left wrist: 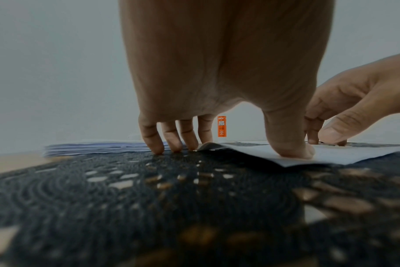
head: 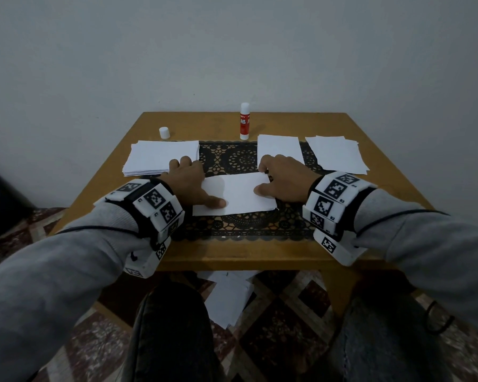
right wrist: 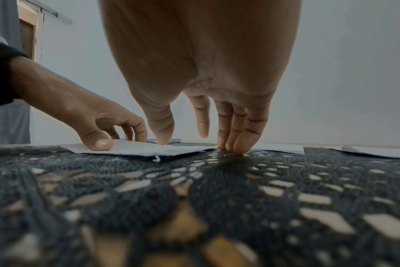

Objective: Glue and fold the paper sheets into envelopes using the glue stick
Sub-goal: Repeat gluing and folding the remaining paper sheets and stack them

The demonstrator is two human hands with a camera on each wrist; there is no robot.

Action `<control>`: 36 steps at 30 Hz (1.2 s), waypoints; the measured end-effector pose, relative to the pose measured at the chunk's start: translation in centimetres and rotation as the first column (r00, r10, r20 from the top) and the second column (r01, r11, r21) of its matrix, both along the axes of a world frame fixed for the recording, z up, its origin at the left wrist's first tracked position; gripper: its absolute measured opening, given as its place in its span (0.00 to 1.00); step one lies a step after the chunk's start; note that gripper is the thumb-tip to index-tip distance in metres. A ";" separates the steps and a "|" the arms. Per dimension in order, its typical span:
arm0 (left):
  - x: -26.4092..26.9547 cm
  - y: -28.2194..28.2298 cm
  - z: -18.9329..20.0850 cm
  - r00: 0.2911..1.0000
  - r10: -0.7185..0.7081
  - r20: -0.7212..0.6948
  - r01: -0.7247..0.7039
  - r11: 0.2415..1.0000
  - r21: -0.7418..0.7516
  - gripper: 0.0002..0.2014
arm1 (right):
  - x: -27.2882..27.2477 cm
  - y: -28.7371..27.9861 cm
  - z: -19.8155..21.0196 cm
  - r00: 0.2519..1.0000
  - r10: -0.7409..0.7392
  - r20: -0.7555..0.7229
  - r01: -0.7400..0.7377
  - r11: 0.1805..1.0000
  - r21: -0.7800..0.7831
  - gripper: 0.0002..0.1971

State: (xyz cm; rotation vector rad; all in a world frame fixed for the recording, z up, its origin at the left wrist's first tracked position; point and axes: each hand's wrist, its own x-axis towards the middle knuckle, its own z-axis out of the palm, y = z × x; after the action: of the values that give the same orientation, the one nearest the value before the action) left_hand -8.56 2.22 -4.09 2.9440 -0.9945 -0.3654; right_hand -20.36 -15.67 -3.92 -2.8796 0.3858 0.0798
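A folded white paper [head: 238, 195] lies flat on the black lace mat [head: 232, 158] in the middle of the table. My left hand [head: 199, 183] covers its left end; the thumb [left wrist: 290, 150] presses down on the sheet while the straight fingers [left wrist: 171, 142] touch the mat beside it. My right hand [head: 271, 177] is at the right end, with its thumb [right wrist: 162, 137] on the paper and three fingertips [right wrist: 233, 144] on the mat just past the edge. The red and white glue stick [head: 244, 122] stands upright and uncapped at the back. Its white cap [head: 164, 132] sits apart at the back left.
A stack of white sheets [head: 160, 157] lies at the left of the wooden table [head: 370, 139]. Two more lots of white paper [head: 280, 148] [head: 337, 154] lie at the right. Several papers [head: 229, 296] are on the floor under the near edge, between my knees.
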 end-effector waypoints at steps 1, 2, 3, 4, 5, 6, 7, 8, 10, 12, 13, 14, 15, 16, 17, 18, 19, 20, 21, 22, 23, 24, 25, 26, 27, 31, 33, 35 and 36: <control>0.0 0.0 0.0 1.000 -0.002 -0.002 0.002 1.000 -0.001 0.46 | 0.0 0.0 0.0 1.000 0.000 0.002 0.000 1.000 0.001 0.25; 0.0 0.0 0.0 1.000 -0.003 -0.003 0.003 1.000 -0.001 0.45 | 0.0 0.0 0.0 1.000 0.000 0.003 0.000 1.000 0.001 0.26; 0.0 0.0 0.0 1.000 -0.004 -0.003 0.004 1.000 -0.002 0.45 | 0.0 0.0 0.0 1.000 0.000 0.004 0.000 1.000 -0.001 0.26; 0.0 -0.1 0.0 1.000 -0.006 -0.004 0.006 1.000 -0.004 0.45 | 0.0 0.0 0.0 1.000 0.000 0.004 0.000 1.000 -0.004 0.26; 0.0 -0.1 0.0 1.000 -0.007 -0.006 0.007 1.000 -0.005 0.45 | 0.0 0.0 0.0 1.000 0.000 0.002 0.000 1.000 -0.005 0.26; 0.0 -0.1 0.0 1.000 -0.007 -0.008 0.007 1.000 -0.007 0.44 | 0.0 0.0 0.0 1.000 0.000 0.000 0.000 1.000 -0.006 0.26; 0.0 -0.1 0.1 1.000 -0.007 -0.011 0.007 1.000 -0.009 0.43 | 0.0 0.0 0.0 1.000 0.000 0.000 0.000 1.000 -0.007 0.26; -0.1 -0.1 0.1 1.000 -0.009 -0.013 0.009 1.000 -0.012 0.43 | 0.0 0.0 0.0 1.000 0.000 0.001 0.000 1.000 -0.006 0.26; -0.1 -0.1 0.1 1.000 -0.014 -0.016 0.013 0.999 -0.034 0.42 | 0.0 0.0 0.0 1.000 0.003 0.011 -0.003 1.000 0.000 0.25; 0.0 0.0 0.0 1.000 -0.021 -0.012 0.020 0.998 -0.060 0.45 | 0.0 0.1 0.1 1.000 0.009 0.026 -0.009 1.000 0.016 0.25; 0.0 0.0 0.0 1.000 -0.024 -0.006 0.024 0.998 -0.062 0.46 | 0.0 0.1 0.1 0.999 0.012 0.034 -0.013 1.000 0.025 0.25; 0.0 0.0 0.0 1.000 -0.027 -0.001 0.027 0.998 -0.056 0.47 | 0.0 0.1 0.0 0.999 0.015 0.039 -0.017 0.999 0.032 0.26; 0.0 0.0 0.0 1.000 -0.028 0.002 0.028 0.998 -0.049 0.46 | -0.1 0.2 0.0 0.999 0.019 0.043 -0.020 0.999 0.033 0.26; 0.0 0.0 0.0 1.000 -0.029 0.003 0.029 0.999 -0.043 0.46 | -0.1 0.2 0.1 0.999 0.022 0.046 -0.023 0.999 0.035 0.26; 0.0 0.0 0.0 1.000 -0.029 0.004 0.029 0.999 -0.039 0.46 | -0.2 0.3 0.1 0.998 0.025 0.049 -0.027 0.999 0.039 0.27; 0.0 0.0 0.0 1.000 -0.030 0.004 0.030 0.999 -0.039 0.45 | -0.2 0.4 0.2 0.998 0.032 0.053 -0.034 0.998 0.048 0.27; 0.0 0.0 0.0 1.000 -0.030 0.005 0.031 0.999 -0.040 0.45 | -0.2 0.4 0.2 0.998 0.039 0.057 -0.042 0.997 0.058 0.27; 0.0 0.0 0.0 0.999 -0.031 0.006 0.032 0.999 -0.042 0.45 | -0.3 0.5 0.3 0.997 0.045 0.062 -0.049 0.996 0.068 0.28; -0.1 0.0 0.0 0.999 -0.032 0.007 0.032 0.998 -0.046 0.45 | -0.3 0.6 0.3 0.997 0.048 0.067 -0.053 0.996 0.074 0.27; -0.1 0.0 0.0 1.000 -0.030 0.007 0.031 0.998 -0.051 0.44 | -0.4 0.6 0.4 0.996 0.048 0.073 -0.054 0.995 0.079 0.27; -0.2 0.0 0.1 1.000 -0.027 0.008 0.028 0.998 -0.054 0.44 | -0.4 0.7 0.4 0.996 0.046 0.076 -0.053 0.995 0.085 0.27; -0.3 0.0 0.1 1.000 -0.024 0.008 0.024 0.998 -0.056 0.44 | -0.4 0.7 0.4 0.996 0.045 0.078 -0.052 0.995 0.089 0.27; -0.3 0.1 0.1 1.000 -0.021 0.008 0.021 0.998 -0.056 0.44 | -0.5 0.7 0.5 0.996 0.043 0.079 -0.050 0.995 0.091 0.26; -0.4 0.1 0.1 1.000 -0.019 0.007 0.019 0.998 -0.055 0.44 | -0.5 0.7 0.5 0.996 0.042 0.083 -0.050 0.994 0.094 0.26; -0.4 0.1 0.2 1.000 -0.019 0.004 0.019 0.998 -0.058 0.44 | -0.5 0.7 0.5 0.995 0.041 0.086 -0.049 0.994 0.096 0.25; -0.5 0.1 0.6 0.997 -0.044 -0.064 0.029 0.976 -0.215 0.35 | -0.4 0.6 0.4 0.995 0.034 0.096 -0.044 0.993 0.106 0.25; -0.5 0.1 0.9 0.991 -0.082 -0.107 0.034 0.922 -0.386 0.27 | -0.4 0.5 0.4 0.995 0.021 0.099 -0.031 0.994 0.106 0.24; -0.5 0.3 0.9 0.991 -0.112 -0.080 0.056 0.860 -0.508 0.21 | -0.3 0.4 0.5 0.994 -0.003 0.110 -0.008 0.995 0.103 0.22; -0.5 0.4 1.0 0.992 -0.117 -0.053 0.069 0.832 -0.550 0.19 | -0.3 0.2 0.5 0.992 -0.025 0.123 0.013 0.995 0.102 0.22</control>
State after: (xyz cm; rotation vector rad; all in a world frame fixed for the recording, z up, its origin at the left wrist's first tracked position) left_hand -9.02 2.58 -3.08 2.3496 -1.0247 -0.1633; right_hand -20.63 -15.42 -3.45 -2.7628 0.3741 -0.0813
